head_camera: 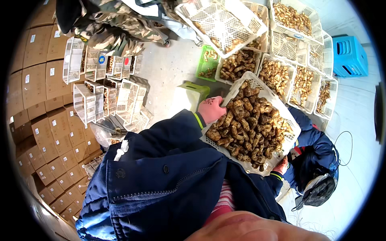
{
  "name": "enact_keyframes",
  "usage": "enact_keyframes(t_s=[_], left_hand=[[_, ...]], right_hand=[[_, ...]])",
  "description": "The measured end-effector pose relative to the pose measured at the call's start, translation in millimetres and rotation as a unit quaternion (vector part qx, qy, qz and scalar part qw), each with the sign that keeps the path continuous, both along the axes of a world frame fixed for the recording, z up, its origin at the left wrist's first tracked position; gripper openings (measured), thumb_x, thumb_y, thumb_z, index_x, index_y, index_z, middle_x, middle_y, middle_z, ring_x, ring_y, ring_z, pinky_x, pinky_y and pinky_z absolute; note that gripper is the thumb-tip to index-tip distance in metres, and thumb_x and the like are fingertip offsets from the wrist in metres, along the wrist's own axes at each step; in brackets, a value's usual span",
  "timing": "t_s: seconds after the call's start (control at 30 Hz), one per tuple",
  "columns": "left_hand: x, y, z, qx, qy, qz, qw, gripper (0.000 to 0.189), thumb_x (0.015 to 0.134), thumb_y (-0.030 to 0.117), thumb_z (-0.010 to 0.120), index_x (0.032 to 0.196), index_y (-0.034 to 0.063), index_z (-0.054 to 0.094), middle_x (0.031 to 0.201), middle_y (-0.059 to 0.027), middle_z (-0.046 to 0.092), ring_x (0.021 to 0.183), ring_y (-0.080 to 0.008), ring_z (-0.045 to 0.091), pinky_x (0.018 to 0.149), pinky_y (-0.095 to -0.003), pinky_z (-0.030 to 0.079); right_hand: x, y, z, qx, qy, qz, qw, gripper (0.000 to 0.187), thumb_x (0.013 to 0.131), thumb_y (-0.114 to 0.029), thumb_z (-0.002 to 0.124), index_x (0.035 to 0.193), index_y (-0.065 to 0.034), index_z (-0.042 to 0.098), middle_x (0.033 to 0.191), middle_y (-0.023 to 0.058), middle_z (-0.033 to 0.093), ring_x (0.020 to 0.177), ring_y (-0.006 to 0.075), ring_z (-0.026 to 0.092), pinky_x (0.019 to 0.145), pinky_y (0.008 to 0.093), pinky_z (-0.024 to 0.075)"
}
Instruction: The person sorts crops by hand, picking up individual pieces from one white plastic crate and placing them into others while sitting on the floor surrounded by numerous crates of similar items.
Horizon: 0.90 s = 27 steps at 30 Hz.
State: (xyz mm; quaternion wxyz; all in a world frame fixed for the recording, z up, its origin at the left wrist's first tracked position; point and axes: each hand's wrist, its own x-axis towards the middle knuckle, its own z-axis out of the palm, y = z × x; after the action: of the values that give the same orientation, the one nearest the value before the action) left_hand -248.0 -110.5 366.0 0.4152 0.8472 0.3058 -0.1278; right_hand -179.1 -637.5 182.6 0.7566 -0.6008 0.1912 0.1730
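A white plastic crate (276, 105) heaped with brown, knobbly mushrooms (250, 126) is tilted in front of my chest. My left hand (212, 109), in a pink glove with a dark pattern, grips its left rim. At the near right corner, my right hand (281, 165) has hold of the crate too; its fingers are partly hidden by the crate wall. Just beyond the load stand more white crates of mushrooms (273, 75). A green plastic stool (196, 86) is close to my left hand.
Another person in camouflage clothing (117, 27) stands at the upper left. A person in a dark blue jacket (313, 147) is close at my right. Stacked cardboard boxes (36, 81), white crates (129, 99), a green basket (208, 61) and a blue stool (349, 57) stand around.
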Motion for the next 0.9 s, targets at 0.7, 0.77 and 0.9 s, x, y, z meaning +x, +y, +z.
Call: enact_keyframes(t_s=[0.7, 0.77, 0.9], left_hand=[[7, 3, 2, -0.014, 0.033, 0.001, 0.999, 0.034, 0.07, 0.03, 0.06, 0.093, 0.005, 0.058, 0.084, -0.0126, 0.063, 0.079, -0.0288, 0.06, 0.072, -0.0365, 0.045], [10, 3, 5, -0.047, 0.045, 0.011, 0.998, 0.033, 0.07, 0.03, 0.06, 0.092, 0.0053, 0.058, 0.083, -0.0126, 0.063, 0.079, -0.0281, 0.06, 0.072, -0.0361, 0.045], [11, 2, 9, -0.021, 0.038, 0.006, 0.999, 0.032, 0.07, 0.029, 0.06, 0.092, 0.0054, 0.059, 0.081, -0.0122, 0.063, 0.078, -0.027, 0.06, 0.071, -0.0355, 0.045]], right_hand=[[-3, -36, -47, 0.174, 0.08, 0.048, 0.98, 0.042, 0.091, -0.025, 0.03, 0.124, -0.0035, 0.045, 0.119, 0.0093, 0.053, 0.106, 0.0247, 0.052, 0.093, 0.0343, 0.0392], [0, -34, -49, 0.125, 0.089, 0.014, 0.988, 0.042, 0.091, -0.025, 0.031, 0.124, -0.0031, 0.045, 0.119, 0.0102, 0.053, 0.107, 0.0247, 0.051, 0.094, 0.0326, 0.0378], [1, -45, -55, 0.038, 0.041, 0.009, 0.998, 0.041, 0.091, -0.025, 0.032, 0.124, -0.0028, 0.045, 0.118, 0.0103, 0.053, 0.106, 0.0242, 0.051, 0.094, 0.0322, 0.0384]])
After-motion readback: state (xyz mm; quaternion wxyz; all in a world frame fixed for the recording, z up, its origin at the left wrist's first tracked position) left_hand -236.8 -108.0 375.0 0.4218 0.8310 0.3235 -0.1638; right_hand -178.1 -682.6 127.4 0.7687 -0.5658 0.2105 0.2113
